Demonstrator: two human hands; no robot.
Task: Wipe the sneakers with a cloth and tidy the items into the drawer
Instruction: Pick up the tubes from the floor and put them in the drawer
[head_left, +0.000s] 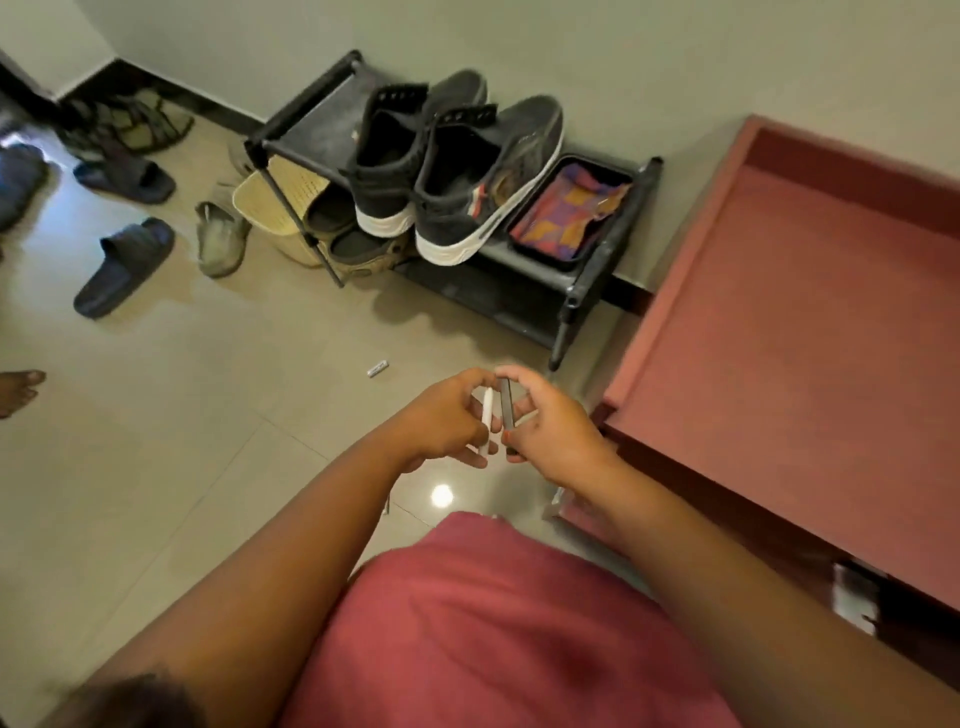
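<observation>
Two dark grey sneakers (457, 171) with white soles stand side by side on top of a black shoe rack (582, 291). Beside them on the rack lies a colourful patterned cloth (569, 215) in a black tray. An open reddish drawer (810, 332) fills the right side. In front of me, my left hand (441, 421) pinches a slim white object (487, 421) and my right hand (550, 426) pinches a slim dark object (505, 405), the two held close together above the floor.
A small white item (377, 368) lies on the tiled floor. Dark slippers (124, 265), worn sandals and a woven basket (275, 202) sit left of the rack. A bare foot (18, 389) shows at the left edge. The wall runs behind the rack.
</observation>
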